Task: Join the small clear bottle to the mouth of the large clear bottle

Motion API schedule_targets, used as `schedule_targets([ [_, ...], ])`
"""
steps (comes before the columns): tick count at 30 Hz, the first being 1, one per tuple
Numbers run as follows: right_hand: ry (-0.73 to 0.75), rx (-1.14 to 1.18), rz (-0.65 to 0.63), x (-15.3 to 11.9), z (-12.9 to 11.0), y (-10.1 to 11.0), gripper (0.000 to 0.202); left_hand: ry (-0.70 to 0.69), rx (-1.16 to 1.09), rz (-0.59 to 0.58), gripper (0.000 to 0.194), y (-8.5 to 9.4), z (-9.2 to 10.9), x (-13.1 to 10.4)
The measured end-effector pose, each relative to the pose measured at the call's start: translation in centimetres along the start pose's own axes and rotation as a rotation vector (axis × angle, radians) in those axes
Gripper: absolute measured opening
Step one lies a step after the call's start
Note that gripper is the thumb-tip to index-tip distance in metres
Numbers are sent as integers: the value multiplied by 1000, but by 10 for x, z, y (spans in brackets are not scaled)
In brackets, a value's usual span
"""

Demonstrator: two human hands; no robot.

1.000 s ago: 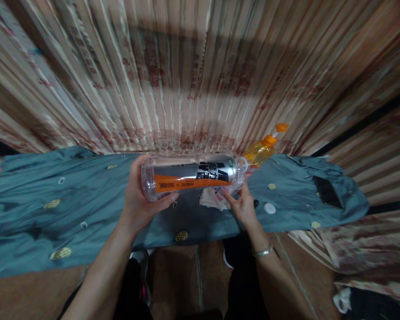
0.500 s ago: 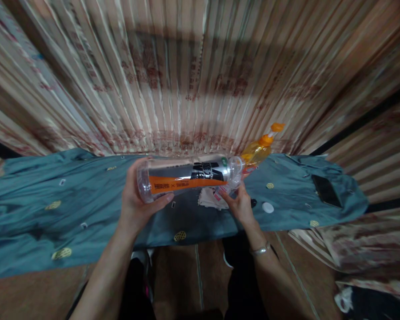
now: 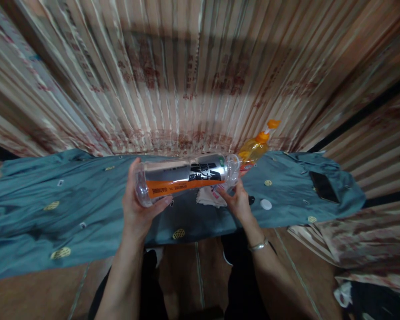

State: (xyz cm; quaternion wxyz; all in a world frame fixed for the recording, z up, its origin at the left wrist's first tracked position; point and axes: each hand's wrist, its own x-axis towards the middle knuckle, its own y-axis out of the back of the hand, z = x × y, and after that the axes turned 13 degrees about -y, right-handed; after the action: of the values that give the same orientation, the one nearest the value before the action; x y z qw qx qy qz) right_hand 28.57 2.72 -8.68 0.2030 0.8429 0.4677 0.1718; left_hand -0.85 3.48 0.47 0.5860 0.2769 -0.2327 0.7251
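Handling step: the left hand's (image 3: 135, 209) fingers gripped the base of the sideways clear bottle (image 3: 186, 175); the right hand's (image 3: 240, 205) fingers cupped its shoulder. Any tilting appeared to call for support at both ends. Between the fingers, the label (image 3: 205, 172) showed Chinese characters and "×"; brand unconfirmed. Beyond the right fingers, the pump bottle's (image 3: 252, 150) red label was unreadable.

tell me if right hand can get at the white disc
Probably yes: the white disc lies uncovered near the right hand, though that hand is at the neck of the clear bottle.
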Motion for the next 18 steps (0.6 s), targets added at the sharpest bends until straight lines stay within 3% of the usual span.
schedule_targets([
  [9, -16, 20, -30, 1, -5, 0, 83, -43, 7, -23, 106, 0, 1, -3],
  [18, -30, -11, -12, 4, -7, 1, 92, -66, -30, -27, 94, -6, 0, -5],
])
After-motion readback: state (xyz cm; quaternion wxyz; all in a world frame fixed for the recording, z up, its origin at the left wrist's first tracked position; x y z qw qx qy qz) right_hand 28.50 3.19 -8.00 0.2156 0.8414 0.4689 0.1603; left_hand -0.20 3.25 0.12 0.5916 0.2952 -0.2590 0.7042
